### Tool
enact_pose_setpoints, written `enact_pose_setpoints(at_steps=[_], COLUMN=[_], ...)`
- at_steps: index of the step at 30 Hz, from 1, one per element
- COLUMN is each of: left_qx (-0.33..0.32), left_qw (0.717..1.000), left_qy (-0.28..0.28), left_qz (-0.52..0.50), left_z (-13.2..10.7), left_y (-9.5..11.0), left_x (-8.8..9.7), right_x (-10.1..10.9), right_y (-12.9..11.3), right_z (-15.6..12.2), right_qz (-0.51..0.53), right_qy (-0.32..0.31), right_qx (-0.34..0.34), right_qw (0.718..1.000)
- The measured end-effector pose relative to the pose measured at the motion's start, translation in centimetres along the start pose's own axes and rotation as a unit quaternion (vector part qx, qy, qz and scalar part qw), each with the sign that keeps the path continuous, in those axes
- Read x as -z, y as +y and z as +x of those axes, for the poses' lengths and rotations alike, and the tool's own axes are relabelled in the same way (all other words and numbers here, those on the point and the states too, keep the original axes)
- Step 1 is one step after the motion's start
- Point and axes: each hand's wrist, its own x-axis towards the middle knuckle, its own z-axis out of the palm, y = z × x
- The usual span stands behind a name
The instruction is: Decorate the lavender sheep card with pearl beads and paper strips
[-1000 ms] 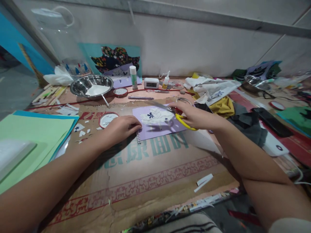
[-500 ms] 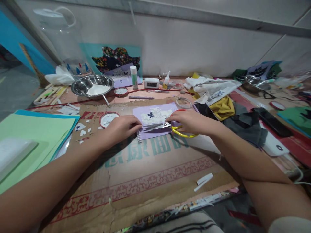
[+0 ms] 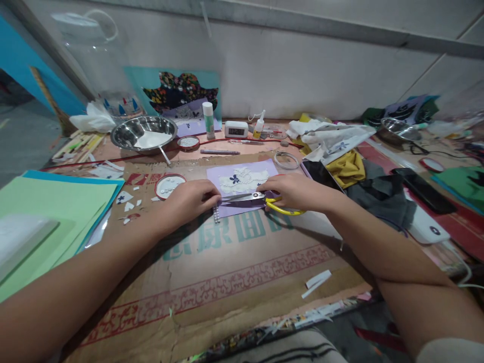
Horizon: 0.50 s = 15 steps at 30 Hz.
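Observation:
My right hand [image 3: 293, 191] is wrapped round the yellow handles of a pair of scissors [image 3: 254, 196], whose blades point left. The blades lie nearly together, their tips by the fingertips of my left hand [image 3: 196, 197]. Pinched in that hand is a short strip of pearl beads [image 3: 216, 215], which hangs down below the fingers. Under the scissors lies a purple card [image 3: 215, 177]. It carries a white fabric piece [image 3: 247, 182] with a dark blue flower and rows of small white beads.
Left of my left hand are a lid of beads [image 3: 165, 181] and white scraps [image 3: 129, 206]. A steel bowl [image 3: 119, 135], glue stick [image 3: 208, 121], small clock [image 3: 236, 130] and glue bottle [image 3: 259, 126] stand behind. Green paper [image 3: 71, 196] lies left; cloths [image 3: 346, 171] and a phone [image 3: 423, 190] lie right.
The scissor blades have come closer together, and their tips now meet the bead strip by my left fingers. My right hand has tightened its grip on the handles; my left hand has barely moved.

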Motion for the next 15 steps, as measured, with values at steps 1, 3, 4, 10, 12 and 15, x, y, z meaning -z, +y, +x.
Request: enact_pose_setpoints(at_steps=[1, 3, 4, 10, 12, 15], left_qx=[-0.002, -0.006, -0.008, -0.023, -0.032, -0.043], left_qw=[1.0, 1.0, 1.0, 1.0, 0.999, 0.998], left_qy=[0.002, 0.006, 0.008, 0.013, 0.015, 0.018], left_qz=[0.0, 0.0, 0.0, 0.003, 0.015, 0.041], left_z=[0.0, 0.0, 0.0, 0.0, 0.0, 0.0], left_y=[-0.1, -0.2, -0.2, -0.2, -0.2, -0.2], left_x=[0.0, -0.2, -0.2, -0.3, -0.4, -0.6], right_x=[-0.1, -0.3, -0.5, -1.1, -1.0, -0.6], right_y=[0.0, 0.0, 0.0, 0.3, 0.3, 0.0], right_z=[0.0, 0.1, 0.2, 0.4, 0.4, 0.4], right_qz=[0.0, 0.002, 0.004, -0.001, 0.0, 0.004], right_qy=[0.0, 0.006, 0.01, 0.021, 0.013, -0.007], right_qx=[0.0, 0.002, 0.004, 0.004, 0.003, 0.003], right_qw=[1.0, 1.0, 1.0, 1.0, 1.0, 1.0])
